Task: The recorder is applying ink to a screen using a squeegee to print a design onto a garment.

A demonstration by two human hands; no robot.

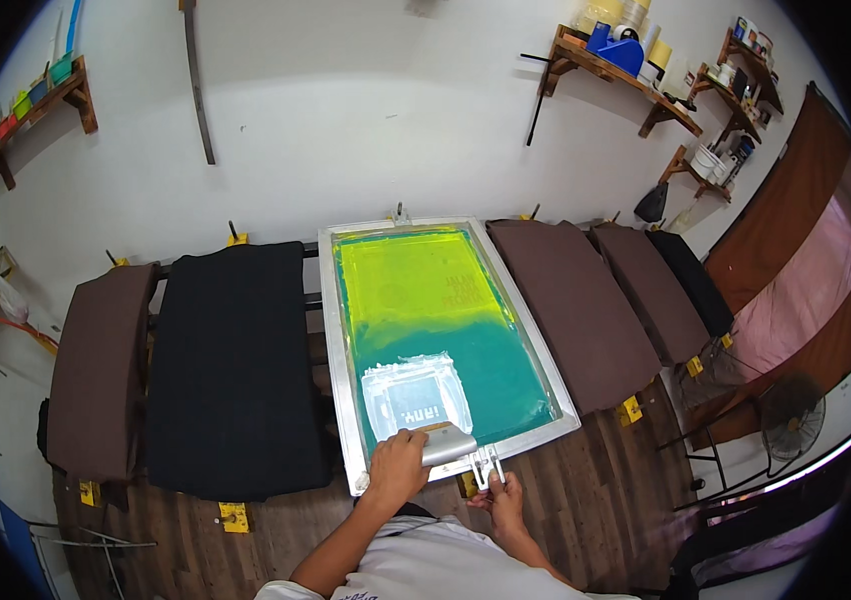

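Observation:
In front of me lies a screen printing frame (552, 385) with a metal rim. Its mesh is yellow-green (406, 275) at the far part and teal (426, 342) nearer me. A patch of white ink (383, 398) covers the near left of the mesh, around a small lettered design. My left hand (401, 468) is closed on a squeegee (449, 446) with a silver handle, at the near edge of the mesh. My right hand (503, 503) pinches the slotted metal bracket (487, 466) on the frame's near rim.
Boards covered in black cloth (236, 370) and brown cloth (101, 370) stand left of the frame. More brown boards (576, 310) and a black one (694, 280) are on the right. Shelves (626, 75) hang on the wall. A fan (794, 415) stands at the right.

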